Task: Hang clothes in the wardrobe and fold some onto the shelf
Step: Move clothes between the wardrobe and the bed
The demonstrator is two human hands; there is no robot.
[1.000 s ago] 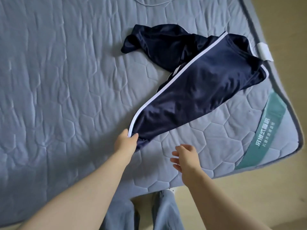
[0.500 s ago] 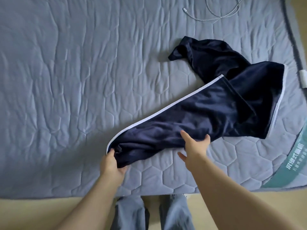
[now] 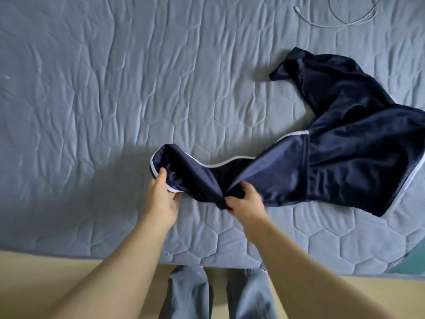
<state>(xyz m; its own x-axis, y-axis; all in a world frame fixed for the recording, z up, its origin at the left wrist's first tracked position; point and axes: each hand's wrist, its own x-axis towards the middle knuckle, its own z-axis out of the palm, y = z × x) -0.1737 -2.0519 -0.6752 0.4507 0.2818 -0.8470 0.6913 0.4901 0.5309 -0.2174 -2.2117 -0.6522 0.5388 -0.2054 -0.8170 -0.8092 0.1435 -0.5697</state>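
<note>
A dark navy garment [image 3: 345, 162] with a white stripe along its edge lies on a grey-blue quilted mattress [image 3: 115, 111], spread from the centre of the frame out to the right edge. Its near end, a white-trimmed opening, sits at the centre of the frame, just above the left hand [image 3: 163, 196]. That hand grips the opening: the thumb lies on top of the cloth by the white trim and the fingers curl underneath, so the end is lifted slightly off the mattress.

The right hand [image 3: 246, 200] is just to the right of the left one, at the lower edge of the same length of cloth. Its fingers are curled tight round a bunch of fabric, which gathers into folds at the grip. Between the two hands the cloth sags in a short span.

From the right hand the garment runs up and to the right, widening into a broad panel near the right edge. A second, crumpled part trails toward the upper right and ends in a dark point resting flat on the mattress, well apart from both hands.

A white cable [image 3: 345, 21] loops on the mattress in the upper right corner. Along the bottom, the tan floor [image 3: 46, 284] shows, with the person's legs [image 3: 190, 293] in grey trousers against the mattress edge.
</note>
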